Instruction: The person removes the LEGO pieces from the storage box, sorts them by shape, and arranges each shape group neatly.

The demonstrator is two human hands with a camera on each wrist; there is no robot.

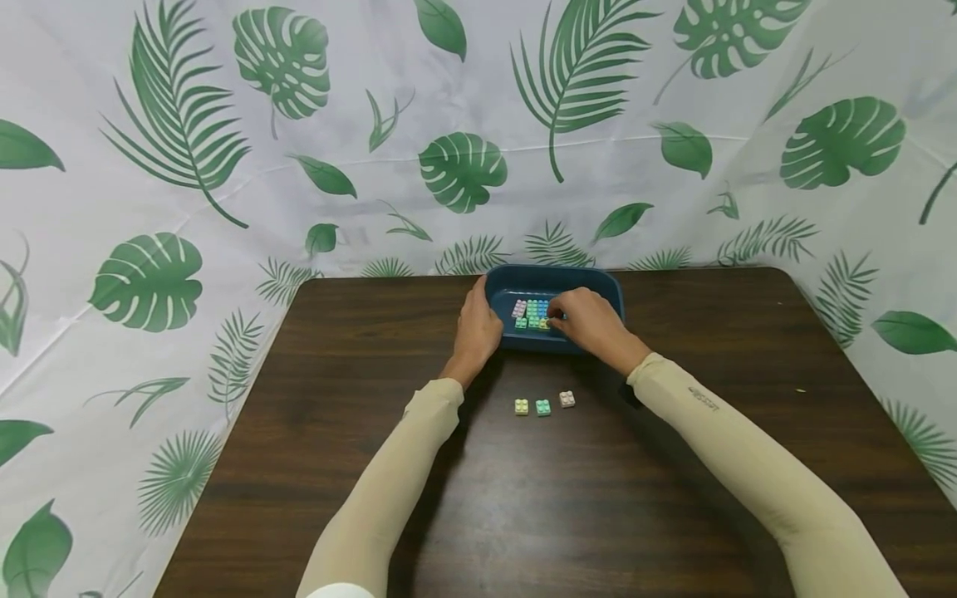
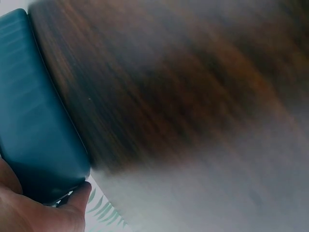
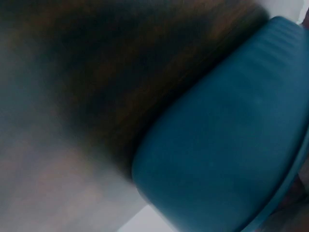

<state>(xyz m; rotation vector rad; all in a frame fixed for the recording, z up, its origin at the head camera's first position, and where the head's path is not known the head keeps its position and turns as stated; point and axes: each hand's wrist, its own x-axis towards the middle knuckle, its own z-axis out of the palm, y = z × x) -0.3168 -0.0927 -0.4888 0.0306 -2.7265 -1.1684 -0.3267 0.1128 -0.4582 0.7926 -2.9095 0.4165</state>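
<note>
A dark blue plastic bin (image 1: 523,341) stands at the table's far edge; its outer wall (image 2: 41,121) fills the left of the left wrist view. My left hand (image 1: 478,325) grips the bin's left end, with fingers (image 2: 77,198) against its corner. Inside the bin, pink bricks (image 1: 519,308), green bricks (image 1: 532,309) and blue bricks (image 1: 543,306) lie close together in rows. My right hand (image 1: 591,322) reaches over the front wall, thumb and fingertips pinching a small yellow brick (image 1: 544,324) at the near right of the group. The right wrist view shows mostly bin wall (image 3: 227,130).
On the brown wooden table (image 1: 523,498), in front of the bin, sit a yellow brick (image 1: 521,407), a green brick (image 1: 542,408) and a pale pink brick (image 1: 567,399). A white leaf-patterned curtain (image 1: 478,100) hangs behind the table and along its sides.
</note>
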